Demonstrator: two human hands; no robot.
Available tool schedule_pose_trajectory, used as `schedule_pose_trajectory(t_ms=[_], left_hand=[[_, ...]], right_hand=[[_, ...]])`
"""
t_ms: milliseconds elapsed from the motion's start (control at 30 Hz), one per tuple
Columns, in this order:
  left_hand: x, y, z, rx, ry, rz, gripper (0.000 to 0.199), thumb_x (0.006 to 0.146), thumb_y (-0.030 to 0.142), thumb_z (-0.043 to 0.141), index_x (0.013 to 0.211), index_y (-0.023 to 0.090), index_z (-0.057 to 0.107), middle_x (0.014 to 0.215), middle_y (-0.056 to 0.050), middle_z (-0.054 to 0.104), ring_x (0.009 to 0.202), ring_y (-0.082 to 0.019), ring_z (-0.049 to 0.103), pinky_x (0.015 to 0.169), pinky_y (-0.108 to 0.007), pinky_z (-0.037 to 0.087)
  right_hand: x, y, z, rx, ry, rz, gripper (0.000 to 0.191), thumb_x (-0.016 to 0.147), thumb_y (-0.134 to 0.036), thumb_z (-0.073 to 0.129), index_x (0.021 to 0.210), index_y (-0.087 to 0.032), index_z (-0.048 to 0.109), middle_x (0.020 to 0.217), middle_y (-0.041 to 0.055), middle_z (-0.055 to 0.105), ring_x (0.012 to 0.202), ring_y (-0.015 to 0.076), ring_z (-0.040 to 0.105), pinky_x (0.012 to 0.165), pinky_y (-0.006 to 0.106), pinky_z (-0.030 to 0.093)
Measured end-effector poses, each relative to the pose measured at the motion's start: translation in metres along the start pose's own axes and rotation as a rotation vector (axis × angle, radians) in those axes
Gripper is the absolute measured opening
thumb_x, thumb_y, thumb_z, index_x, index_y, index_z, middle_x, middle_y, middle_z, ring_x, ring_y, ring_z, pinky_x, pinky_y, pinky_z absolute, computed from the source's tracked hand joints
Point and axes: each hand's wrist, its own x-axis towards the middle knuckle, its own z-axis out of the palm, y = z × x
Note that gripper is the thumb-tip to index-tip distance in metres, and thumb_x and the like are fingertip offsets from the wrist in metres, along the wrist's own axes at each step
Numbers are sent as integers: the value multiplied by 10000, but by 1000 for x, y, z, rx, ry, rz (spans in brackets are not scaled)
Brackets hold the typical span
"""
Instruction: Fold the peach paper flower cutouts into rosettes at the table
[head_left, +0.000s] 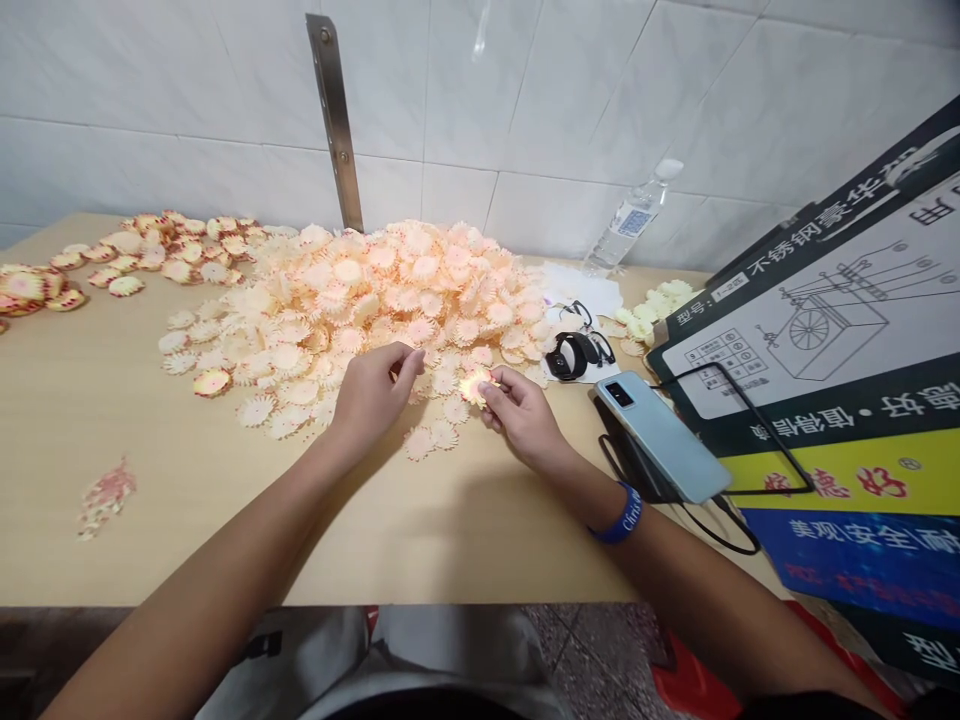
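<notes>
Between the thumb and fingers of my right hand (521,412) is a yellow flower-shaped petal disc (474,387) with a red-tinged, jagged edge. My left hand (375,392) is closed just to its left, thumb pressed to the curled index finger. Whatever it may pinch is hidden. Both hands are at the front edge of a large heap of pale peach petal discs (420,285). A few loose petal discs (431,438) lie on the table between the hands. One yellow, red-edged petal disc (212,382) rests left of my left hand.
More red-edged petal discs (180,255) spread along the table's (225,500) back left. Reddish scraps (106,498) lie at front left. On the right are a phone (664,435) with a cable, a black watch (571,355), glasses (577,315), a water bottle (630,220) and a large printed box (840,300).
</notes>
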Motion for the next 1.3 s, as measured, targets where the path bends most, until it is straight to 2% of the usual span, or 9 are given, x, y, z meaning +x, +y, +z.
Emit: schedule_pose_trajectory(t_ms=[100,233,400,500,667,833,1033,1233,1300], left_hand=[[0,-2,3,-37,-1,3,227,893,329,510,804,184,660,789,-24,708,655,-141,591,636,-262,444],[-2,-2,8,-62,17,85,188,906,267,495,923,194,667,954,-44,719,824,-163,641,731,-279,490],[-6,0,13,-71,-40,235,177,917,251,502,892,195,668,913,-41,694,844,-155,628,752,-274,496],[-11,3,17,-70,-55,295,167,923,254,514,890,188,664,884,-46,683,837,-156,618,751,-272,491],[-16,7,24,-62,-59,331,179,925,286,530,885,182,670,893,-58,683,876,-174,618,791,-290,486],[-16,9,31,-118,-169,166,170,872,344,612,899,191,681,899,-46,686,836,-170,623,759,-285,495],[-15,13,30,-195,-215,-23,128,840,292,621,824,182,686,795,-22,694,722,-147,612,694,-263,472],[-5,9,18,-466,-191,-179,118,811,241,582,735,164,628,717,-5,636,693,-134,576,672,-254,445],[-3,8,17,-551,-239,-240,133,814,253,565,726,160,600,682,1,594,652,-126,546,633,-251,433]], right_hand=[[1,1,0,-7,11,7,409,785,-562,646,706,-211,451,589,-52,414,499,80,427,437,214,319],[3,6,0,4,11,5,360,787,-536,654,770,-212,499,582,-47,467,494,86,427,434,215,304],[4,6,1,11,-15,8,328,783,-509,666,856,-207,562,616,-41,481,516,90,427,443,219,294],[4,5,2,-10,-22,10,324,800,-505,651,781,-200,542,602,-40,464,508,85,397,445,221,285],[7,8,5,2,-8,23,439,751,-556,681,666,-210,423,581,-61,383,501,78,382,449,213,292],[8,9,4,6,-36,36,442,733,-574,686,656,-196,471,591,-52,433,516,82,426,492,224,353],[6,12,-1,-60,-63,25,382,750,-518,703,681,-182,536,563,-43,478,531,99,468,517,232,359],[5,7,-1,-107,-63,-6,358,806,-497,646,679,-186,523,560,-39,473,510,97,424,503,242,321],[4,3,0,-130,-50,-6,351,816,-486,632,674,-187,514,558,-40,460,512,99,417,499,244,306]])
